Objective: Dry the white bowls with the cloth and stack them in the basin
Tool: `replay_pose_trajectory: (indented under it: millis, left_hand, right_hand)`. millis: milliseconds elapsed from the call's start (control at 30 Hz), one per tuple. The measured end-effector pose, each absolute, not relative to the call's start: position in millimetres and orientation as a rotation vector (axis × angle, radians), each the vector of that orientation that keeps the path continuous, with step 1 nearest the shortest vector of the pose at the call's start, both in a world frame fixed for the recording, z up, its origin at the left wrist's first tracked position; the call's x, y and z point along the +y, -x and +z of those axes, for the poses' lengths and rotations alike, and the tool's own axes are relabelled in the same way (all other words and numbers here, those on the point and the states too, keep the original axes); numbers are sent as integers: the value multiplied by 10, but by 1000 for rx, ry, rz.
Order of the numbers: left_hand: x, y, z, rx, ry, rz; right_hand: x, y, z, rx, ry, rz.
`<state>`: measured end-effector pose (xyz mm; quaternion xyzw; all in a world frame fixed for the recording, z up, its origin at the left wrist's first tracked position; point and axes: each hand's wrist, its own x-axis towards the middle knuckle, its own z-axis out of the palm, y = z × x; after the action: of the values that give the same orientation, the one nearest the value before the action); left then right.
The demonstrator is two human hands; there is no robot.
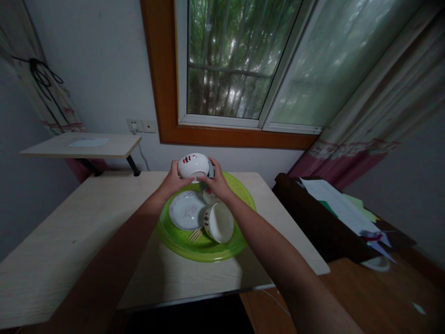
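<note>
A white bowl [193, 164] with red and dark markings is tilted between my two hands, its foot facing me, above the far part of a round green tray [205, 254]. My left hand [174, 178] grips its left side. My right hand [219, 180] grips its right side, where a greyish patch, perhaps a cloth, shows by the fingers. Below, on the tray, lies a pale patterned plate [187, 211]. Another white bowl [222, 223] rests on its side with its mouth toward the right. Several chopsticks [195, 235] stick out near it. A further patterned bowl [209, 195] is partly hidden behind my right hand.
The tray stands on a pale wooden table [114, 208]. At the back left is a small raised shelf [83, 147] with a paper on it. A dark cabinet [313, 222] with papers stands on the right. A window [243, 60] is behind the table.
</note>
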<state>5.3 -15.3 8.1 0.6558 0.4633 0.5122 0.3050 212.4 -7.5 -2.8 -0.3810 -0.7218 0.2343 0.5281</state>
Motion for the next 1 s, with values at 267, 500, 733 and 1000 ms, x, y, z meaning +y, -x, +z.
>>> replay_pose_trajectory:
  millis: [267,500,733,1000]
  left_hand:
    - [-114,-56,11,1229,-2090,1425]
    - [-133,-62,21,1362,-2205,1377]
    - [-167,-63,67,1450,-2069,1336]
    - [-171,-52,97,1393,-1950,1361]
  right_hand:
    - [-76,-2219,90,-2001,831,216]
    - [-140,-2225,144,-2121,819,97]
    - [-368,-2078,260,-2253,741,20]
    - [-495,-1908,293,-2357,751,-50]
